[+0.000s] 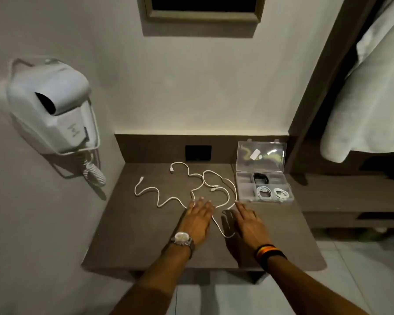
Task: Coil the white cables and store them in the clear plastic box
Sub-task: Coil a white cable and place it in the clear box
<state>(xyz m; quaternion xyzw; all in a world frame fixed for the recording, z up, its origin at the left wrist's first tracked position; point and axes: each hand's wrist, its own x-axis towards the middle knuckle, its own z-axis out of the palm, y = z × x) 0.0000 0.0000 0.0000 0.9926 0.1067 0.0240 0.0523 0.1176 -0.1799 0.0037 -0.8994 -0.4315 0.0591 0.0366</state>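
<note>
The table (pixel 127 235) carries loose white cables (pixel 168 200) tangled in the middle of the frame; pulling one could drag the others off the edge. The clear box (pixel 243 183), at right, already holds two coils. Left hand (pixel 197 220) and right hand (pixel 248 223) lie flat and open, gripping nothing.

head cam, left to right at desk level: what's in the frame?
Wall-mounted hair dryer → loose white cables spread on the desk → clear plastic box, lid open, coiled white cables inside → hanging white cloth.
</note>
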